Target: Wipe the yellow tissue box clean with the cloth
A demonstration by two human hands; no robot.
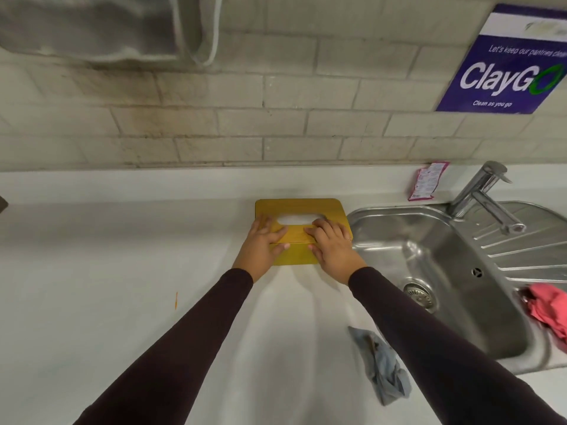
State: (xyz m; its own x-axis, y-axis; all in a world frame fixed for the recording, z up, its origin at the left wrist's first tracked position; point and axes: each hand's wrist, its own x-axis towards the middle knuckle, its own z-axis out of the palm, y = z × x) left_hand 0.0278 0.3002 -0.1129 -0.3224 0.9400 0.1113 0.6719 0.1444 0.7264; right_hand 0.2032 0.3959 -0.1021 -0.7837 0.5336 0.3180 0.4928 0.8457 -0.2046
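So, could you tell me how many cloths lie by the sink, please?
2: a grey-blue cloth on the counter left of the sink, and a pink cloth on the drainboard at the right edge, partly cut off.

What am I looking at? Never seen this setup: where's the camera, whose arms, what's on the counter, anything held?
No machine: a person wears one wide-angle camera on the head, looking down at their own arms. The left hand and right hand hold the yellow tissue box, fingers on its lid, thumbs on its front face. It sits on a white counter beside a steel sink. A grey-blue cloth lies loose on the counter, in neither hand; a pink cloth lies on the sink's edge.
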